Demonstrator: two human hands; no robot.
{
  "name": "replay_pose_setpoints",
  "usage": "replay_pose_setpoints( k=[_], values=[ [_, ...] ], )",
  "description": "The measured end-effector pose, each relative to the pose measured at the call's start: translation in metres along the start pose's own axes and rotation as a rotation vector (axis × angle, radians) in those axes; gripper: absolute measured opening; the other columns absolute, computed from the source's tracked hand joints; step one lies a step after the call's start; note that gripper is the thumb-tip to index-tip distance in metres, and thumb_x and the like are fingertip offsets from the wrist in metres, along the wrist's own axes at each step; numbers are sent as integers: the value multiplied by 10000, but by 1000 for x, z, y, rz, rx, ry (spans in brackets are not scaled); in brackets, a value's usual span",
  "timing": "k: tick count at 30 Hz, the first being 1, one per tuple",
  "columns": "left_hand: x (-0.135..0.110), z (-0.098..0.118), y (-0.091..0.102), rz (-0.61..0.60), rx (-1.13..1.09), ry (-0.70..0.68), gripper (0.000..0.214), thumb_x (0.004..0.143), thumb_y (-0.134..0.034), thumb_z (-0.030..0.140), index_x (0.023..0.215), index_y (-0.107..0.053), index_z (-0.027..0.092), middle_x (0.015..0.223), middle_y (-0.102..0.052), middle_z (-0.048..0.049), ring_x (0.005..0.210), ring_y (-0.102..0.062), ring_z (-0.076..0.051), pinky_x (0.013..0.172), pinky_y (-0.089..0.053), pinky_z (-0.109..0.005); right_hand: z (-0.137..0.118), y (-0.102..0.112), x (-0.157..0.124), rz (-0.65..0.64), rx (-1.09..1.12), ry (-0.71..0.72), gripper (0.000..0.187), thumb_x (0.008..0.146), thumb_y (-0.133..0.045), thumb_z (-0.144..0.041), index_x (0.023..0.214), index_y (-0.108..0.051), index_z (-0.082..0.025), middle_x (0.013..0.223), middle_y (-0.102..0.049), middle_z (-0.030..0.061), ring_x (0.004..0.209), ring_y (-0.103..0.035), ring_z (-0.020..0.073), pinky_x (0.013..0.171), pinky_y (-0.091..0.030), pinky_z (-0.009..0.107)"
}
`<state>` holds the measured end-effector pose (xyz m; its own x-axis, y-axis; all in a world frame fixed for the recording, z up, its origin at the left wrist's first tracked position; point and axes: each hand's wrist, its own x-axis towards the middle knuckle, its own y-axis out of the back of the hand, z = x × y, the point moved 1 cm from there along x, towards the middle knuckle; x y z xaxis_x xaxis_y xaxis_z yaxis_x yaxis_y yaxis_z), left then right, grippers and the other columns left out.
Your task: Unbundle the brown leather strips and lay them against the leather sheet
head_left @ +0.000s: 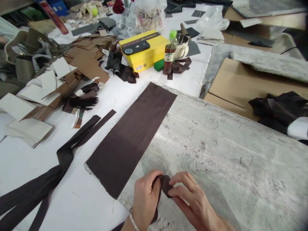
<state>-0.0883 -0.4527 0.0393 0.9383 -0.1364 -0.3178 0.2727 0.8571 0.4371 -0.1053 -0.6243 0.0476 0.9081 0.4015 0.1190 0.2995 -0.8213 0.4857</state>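
Note:
Both my hands meet low in the middle of the view over a scuffed grey board [216,144]. My left hand [144,199] and my right hand [190,199] are closed together on one small dark brown strip [165,185], pinching it between fingers and thumbs. The strip's tail hangs down under my left palm. Just up and left of my hands a row of dark brown strips [132,138] lies flat side by side along the board's left edge.
Long dark brown strips [43,183] trail over the white table at lower left. Cardboard pieces [84,61], a yellow box [144,48], a bottle [169,53] and a cup [182,45] stand further back. A brown carton [240,83] and dark cloth [279,109] lie right.

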Motion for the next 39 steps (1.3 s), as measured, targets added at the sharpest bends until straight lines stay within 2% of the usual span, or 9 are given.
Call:
replay_pose_setpoints(
  k=[4, 10, 14, 20, 23, 27, 32, 36, 39],
  values=[
    [-3, -8, -4, 65, -48, -91, 220, 862, -446, 173, 907, -646, 255, 854, -706, 24, 789, -645, -118, 735, -477, -199, 3, -14, -13, 140, -227, 144, 234, 843, -488, 0, 963, -594, -171, 1000, -520, 73, 964, -459, 172, 792, -437, 317],
    [-3, -21, -10, 88, -111, 25, 187, 850, -484, 238, 885, -667, 244, 846, -712, 4, 783, -648, -157, 728, -498, -245, 6, -12, -15, 218, -298, 180, 246, 819, -509, 14, 962, -607, -160, 963, -518, 72, 946, -457, 178, 797, -434, 338],
    [-5, -19, -12, 73, -99, 101, 171, 840, -510, 257, 887, -674, 242, 872, -712, -21, 826, -642, -197, 773, -492, -291, 5, -6, -18, 208, -338, 195, 267, 807, -515, 8, 979, -603, -177, 946, -537, 62, 934, -474, 179, 812, -425, 356],
    [-9, -17, -23, 10, -63, 63, 151, 829, -524, 232, 889, -661, 248, 894, -699, -39, 870, -622, -215, 819, -471, -316, 4, 2, -19, 228, -271, 96, 198, 852, -490, -34, 951, -553, -194, 932, -574, 52, 877, -517, 162, 752, -418, 324],
    [-8, -16, -30, 31, -78, 66, 177, 795, -523, 158, 892, -648, 237, 885, -690, -40, 854, -616, -207, 803, -467, -306, -5, 0, -14, 187, -171, 148, 172, 855, -476, -29, 929, -525, -177, 850, -589, 36, 807, -529, 146, 722, -394, 314],
    [1, -11, -25, 86, -147, 63, 112, 806, -541, 202, 882, -621, 227, 796, -630, -15, 754, -577, -173, 700, -451, -267, -24, -20, -3, 214, -99, 262, 141, 854, -477, -36, 919, -506, -158, 767, -606, 24, 725, -546, 135, 684, -375, 303],
    [18, -10, 9, 140, -287, 110, 140, 821, -556, 312, 867, -626, 200, 715, -540, 5, 677, -492, -143, 648, -399, -250, -46, -70, 13, 358, -110, 331, 148, 873, -453, -70, 889, -540, -188, 743, -632, 4, 685, -578, 117, 668, -389, 280],
    [25, -15, 34, 95, -299, 86, 161, 784, -596, 332, 810, -645, 180, 679, -513, 11, 646, -460, -129, 629, -367, -245, -60, -102, 26, 465, -57, 328, 192, 899, -394, -94, 821, -540, -190, 692, -610, -1, 640, -549, 111, 628, -385, 272],
    [27, -20, 40, 42, -347, 127, 179, 758, -616, 344, 761, -636, 166, 636, -522, 11, 614, -455, -125, 610, -355, -248, -67, -112, 31, 525, -15, 329, 189, 889, -396, -73, 794, -533, -162, 677, -590, 7, 626, -515, 109, 597, -360, 265]
  ],
)
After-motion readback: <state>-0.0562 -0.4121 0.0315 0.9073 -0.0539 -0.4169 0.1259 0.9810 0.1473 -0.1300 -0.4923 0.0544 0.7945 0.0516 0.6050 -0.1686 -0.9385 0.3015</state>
